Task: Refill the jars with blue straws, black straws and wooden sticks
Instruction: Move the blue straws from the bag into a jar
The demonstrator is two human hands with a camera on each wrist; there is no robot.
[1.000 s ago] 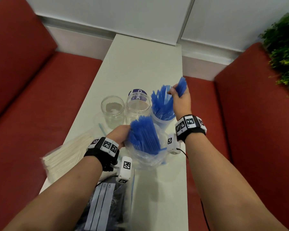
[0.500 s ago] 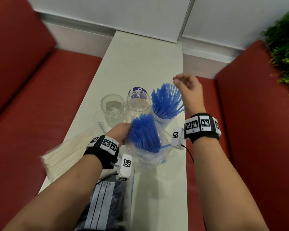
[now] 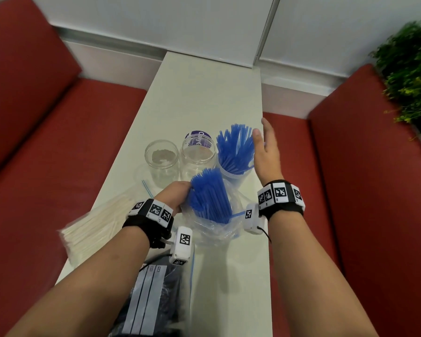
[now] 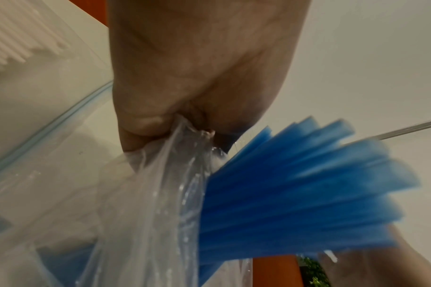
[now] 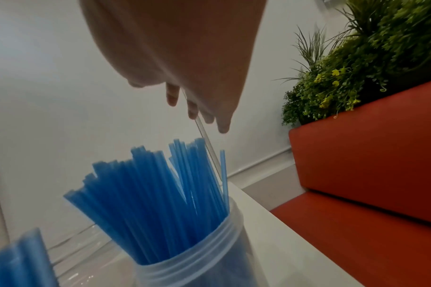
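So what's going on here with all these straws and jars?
A person is refilling jars at a white table. The left hand grips a clear plastic bag of blue straws. The right hand is open and holds nothing, beside the jar of blue straws. Two other jars, the labelled jar and the plain jar, hold no straws or sticks. A pack of pale sticks and a bag of black straws lie nearer the person.

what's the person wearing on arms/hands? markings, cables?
Bare forearms, no sleeves, no gloves. Each wrist has a black band ringed with white tiles bearing black square fiducial codes; the left band matches. A white camera module with the same codes hangs under the left wrist, another under the right, with thin black cables.
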